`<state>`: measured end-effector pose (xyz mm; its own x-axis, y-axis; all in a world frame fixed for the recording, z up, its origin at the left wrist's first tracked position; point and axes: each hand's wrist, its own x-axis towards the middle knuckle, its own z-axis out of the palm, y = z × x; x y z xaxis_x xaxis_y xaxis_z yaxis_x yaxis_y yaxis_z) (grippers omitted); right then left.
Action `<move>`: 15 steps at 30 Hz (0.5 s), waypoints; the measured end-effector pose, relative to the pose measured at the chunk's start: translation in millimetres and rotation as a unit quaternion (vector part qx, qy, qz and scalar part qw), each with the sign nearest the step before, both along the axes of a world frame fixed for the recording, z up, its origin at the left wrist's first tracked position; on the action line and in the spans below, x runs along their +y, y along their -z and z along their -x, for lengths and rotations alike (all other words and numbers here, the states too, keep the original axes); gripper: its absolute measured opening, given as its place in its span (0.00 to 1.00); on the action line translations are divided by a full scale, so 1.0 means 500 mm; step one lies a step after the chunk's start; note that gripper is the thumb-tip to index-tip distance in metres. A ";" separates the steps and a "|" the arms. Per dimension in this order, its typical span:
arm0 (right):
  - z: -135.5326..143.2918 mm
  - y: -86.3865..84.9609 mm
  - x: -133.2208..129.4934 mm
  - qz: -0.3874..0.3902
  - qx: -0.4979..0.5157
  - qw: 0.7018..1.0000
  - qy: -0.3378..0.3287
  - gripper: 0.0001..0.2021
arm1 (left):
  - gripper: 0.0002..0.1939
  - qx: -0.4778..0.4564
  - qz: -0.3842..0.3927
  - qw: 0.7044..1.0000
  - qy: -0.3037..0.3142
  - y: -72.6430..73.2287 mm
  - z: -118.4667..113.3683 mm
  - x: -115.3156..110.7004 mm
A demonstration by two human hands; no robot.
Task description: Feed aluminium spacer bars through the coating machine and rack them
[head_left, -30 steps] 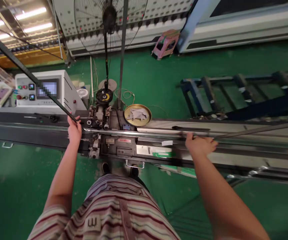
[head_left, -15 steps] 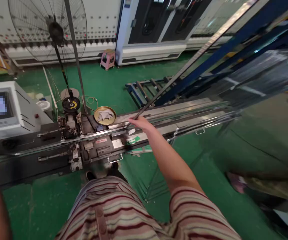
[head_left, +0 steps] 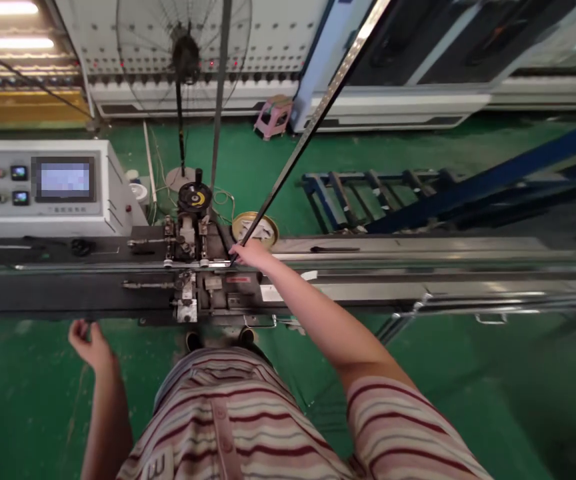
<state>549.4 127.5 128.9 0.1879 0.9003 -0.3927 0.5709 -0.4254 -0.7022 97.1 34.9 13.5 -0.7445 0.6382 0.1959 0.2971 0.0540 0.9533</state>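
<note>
My right hand (head_left: pixel 252 255) is closed around the lower end of a long, thin metal strip (head_left: pixel 313 123), which slants up and away to the right. Its fingers are just right of the machine's roller and clamp block (head_left: pixel 187 267), at the narrow rail (head_left: pixel 93 267) running along the bench. Off the front edge of the black bench (head_left: pixel 68 293), my left hand (head_left: pixel 89 345) hangs over the green floor. Its fingers are loosely curled with the thumb apart, and nothing shows in them.
A control box with a screen (head_left: pixel 63 180) stands on the bench's left. Behind the bench are a round brass-coloured tray (head_left: pixel 274 235), a fan (head_left: pixel 187 53), a pink stool (head_left: pixel 273 118) and a blue roller frame (head_left: pixel 338 200). A dark upright bar (head_left: pixel 221 87) rises behind the clamp block.
My right hand has moved left along the bench to near the clamp block, with the slanting strip. My left hand has come away from the rail's left end toward me. The view has turned left.
</note>
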 end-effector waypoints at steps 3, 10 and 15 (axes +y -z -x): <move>0.097 0.004 0.029 0.003 -0.024 0.999 -0.046 0.15 | 0.24 -0.068 0.019 0.997 -0.009 0.067 0.011 -0.068; 0.333 0.006 0.076 -0.004 -0.026 0.994 -0.105 0.14 | 0.25 -0.072 0.014 0.997 -0.026 0.067 0.088 -0.157; 0.490 0.001 0.102 -0.013 -0.004 0.992 -0.125 0.15 | 0.22 -0.061 0.040 0.997 -0.031 0.048 0.119 -0.192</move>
<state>304.6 178.5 128.5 -0.0397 0.9286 -0.3688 0.6619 -0.2521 -0.7059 37.7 -60.8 -10.8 -0.7982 0.6000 0.0528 0.1738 0.1454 0.9740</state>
